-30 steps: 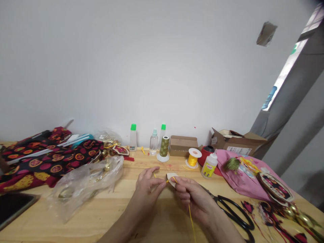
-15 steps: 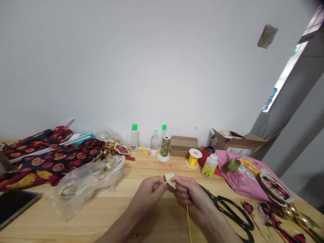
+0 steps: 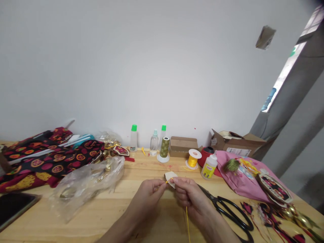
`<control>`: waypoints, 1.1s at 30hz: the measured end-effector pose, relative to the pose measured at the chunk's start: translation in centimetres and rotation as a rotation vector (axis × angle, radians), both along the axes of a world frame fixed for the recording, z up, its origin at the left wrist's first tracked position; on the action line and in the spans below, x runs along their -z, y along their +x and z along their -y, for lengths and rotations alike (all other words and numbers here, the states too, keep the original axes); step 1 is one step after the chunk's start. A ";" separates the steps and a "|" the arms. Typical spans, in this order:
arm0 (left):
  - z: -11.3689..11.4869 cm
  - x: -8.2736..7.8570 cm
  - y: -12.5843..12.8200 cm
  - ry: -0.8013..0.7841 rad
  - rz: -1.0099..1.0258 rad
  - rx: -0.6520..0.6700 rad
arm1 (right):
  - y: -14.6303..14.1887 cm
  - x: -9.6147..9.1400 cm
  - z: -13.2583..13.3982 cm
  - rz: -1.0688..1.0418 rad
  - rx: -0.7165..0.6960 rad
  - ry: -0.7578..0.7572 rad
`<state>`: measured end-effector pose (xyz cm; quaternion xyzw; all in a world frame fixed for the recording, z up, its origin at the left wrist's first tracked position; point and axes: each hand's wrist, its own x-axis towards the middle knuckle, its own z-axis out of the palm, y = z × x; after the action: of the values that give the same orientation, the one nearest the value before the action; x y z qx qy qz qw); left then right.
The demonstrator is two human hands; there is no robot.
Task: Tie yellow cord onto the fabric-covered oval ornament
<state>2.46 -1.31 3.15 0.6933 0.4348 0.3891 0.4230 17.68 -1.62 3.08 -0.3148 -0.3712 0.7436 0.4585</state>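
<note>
Yellow cord (image 3: 187, 222) runs between the fingertips of both hands and hangs down below the right one. My left hand (image 3: 149, 194) pinches the cord, thumb against forefinger. My right hand (image 3: 188, 194) is closed on it a short way to the right, its other fingers curled in. A small off-white flat piece (image 3: 171, 175) shows just behind the fingertips; whether the cord is fixed to it I cannot tell. Black-handled scissors (image 3: 227, 212) lie beside my right hand, their blades partly hidden by it.
Behind the hands stand a yellow cord spool (image 3: 192, 160), a glue bottle (image 3: 209, 167), a green thread cone (image 3: 164, 148) and a cardboard box (image 3: 183, 147). A plastic bag (image 3: 88, 182) and a phone (image 3: 16, 207) lie left; a pink bag (image 3: 238, 173) and tassels (image 3: 273, 216) lie right.
The fingers of my left hand have shifted slightly, with the thumb and forefinger straighter at the cord. My right hand stays nearly in place, still on the cord.
</note>
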 end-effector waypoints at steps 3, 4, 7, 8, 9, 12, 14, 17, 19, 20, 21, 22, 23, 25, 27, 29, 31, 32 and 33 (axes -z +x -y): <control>0.0 0.1 -0.1 -0.010 -0.005 0.043 | 0.0 0.3 -0.3 -0.075 0.023 -0.060; 0.0 0.1 -0.1 -0.009 -0.002 0.062 | -0.1 0.5 -0.4 -0.090 0.033 -0.077; 0.0 0.0 -0.1 0.012 0.017 0.116 | -0.2 0.7 -0.6 -0.104 0.066 -0.093; 0.0 0.0 -0.1 0.020 0.026 0.127 | -0.2 0.7 -0.6 -0.106 0.075 -0.088; 0.1 -0.1 -0.1 0.027 0.035 0.132 | -0.2 0.7 -0.7 -0.105 0.078 -0.082; 0.1 -0.1 0.0 0.038 0.049 0.102 | -0.1 0.7 -0.6 -0.092 0.075 -0.060; 0.1 0.0 0.0 0.027 0.028 0.060 | -0.1 0.7 -0.5 -0.056 0.077 -0.037; 0.2 0.3 0.0 0.002 -0.021 -0.009 | -0.3 0.3 -0.2 0.054 0.128 0.011; 0.3 0.3 -0.1 -0.012 -0.016 -0.026 | -0.6 -0.1 -0.1 0.148 0.194 0.049; 0.3 0.3 -0.1 -0.020 0.000 -0.021 | -0.7 -0.3 0.0 0.205 0.223 0.074; 0.3 0.2 -0.1 -0.031 0.023 -0.011 | -0.8 -0.6 0.1 0.273 0.245 0.108; 0.3 0.1 -0.1 -0.040 0.049 -0.002 | -0.9 -0.8 0.1 0.353 0.265 0.159; 0.3 0.0 -0.2 -0.043 0.075 0.002 | -0.9 -0.9 0.2 0.452 0.278 0.234; 0.3 -0.1 -0.2 -0.033 0.122 -0.006 | -0.8 -0.9 0.2 0.692 0.297 0.439; 0.2 -0.2 -0.3 -0.024 0.157 -0.015 | -0.6 -0.6 0.2 0.912 0.328 0.624; 0.2 -0.1 -0.3 -0.021 0.174 -0.019 | -0.3 -0.3 0.0 1.041 0.369 0.699; 0.3 -0.1 -0.3 -0.022 0.183 -0.018 | -0.1 0.1 -0.2 1.070 0.412 0.702; 0.3 -0.1 -0.3 -0.021 0.183 -0.019 | 0.0 0.3 -0.2 1.064 0.425 0.705; 0.3 -0.2 -0.3 -0.022 0.181 -0.021 | 0.0 0.4 -0.3 1.054 0.437 0.713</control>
<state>2.19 -1.64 3.30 0.6460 0.4065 0.4497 0.4639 17.70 -1.33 2.71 -0.5328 -0.6960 0.2128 0.4318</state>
